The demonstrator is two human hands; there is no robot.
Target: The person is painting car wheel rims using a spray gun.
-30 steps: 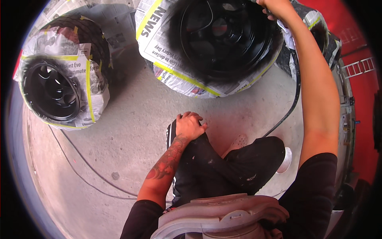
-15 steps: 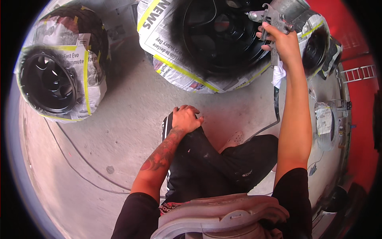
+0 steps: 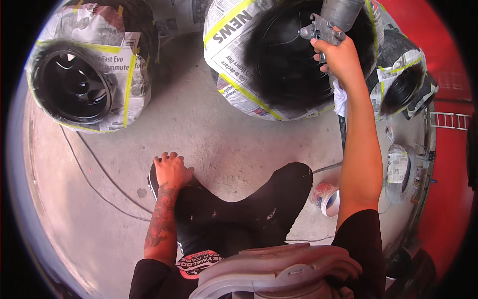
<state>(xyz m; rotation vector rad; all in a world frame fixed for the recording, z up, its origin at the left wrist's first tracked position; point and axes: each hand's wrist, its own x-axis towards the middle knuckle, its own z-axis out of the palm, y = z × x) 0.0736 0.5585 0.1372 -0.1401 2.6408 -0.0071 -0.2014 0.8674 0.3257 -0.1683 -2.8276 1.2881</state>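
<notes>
My right hand (image 3: pixel 337 59) is closed around a grey metal spray gun (image 3: pixel 323 34) with a large cup (image 3: pixel 342 12) on top and a dark hose hanging below, a white cloth (image 3: pixel 339 94) at its handle. The gun's nozzle points left over a black wheel (image 3: pixel 279 55), whose tyre is masked with newspaper and yellow tape (image 3: pixel 231 70). My left hand (image 3: pixel 170 169) rests on my left knee, fingers apart and draped over it, holding nothing.
Masked wheels stand at left (image 3: pixel 72 84) and right (image 3: pixel 398 84). A white tub (image 3: pixel 328 204) sits beside my right knee; a wrapped round item (image 3: pixel 398 169) lies farther right. Hoses cross the concrete floor (image 3: pixel 99 189). A ladder (image 3: pixel 448 121) lies against red at right. Grey plastic gear (image 3: pixel 274 271) fills the bottom.
The spray gun has come into full view, turned over the middle wheel. My knees have spread apart, and my left hand has moved left and down with the knee.
</notes>
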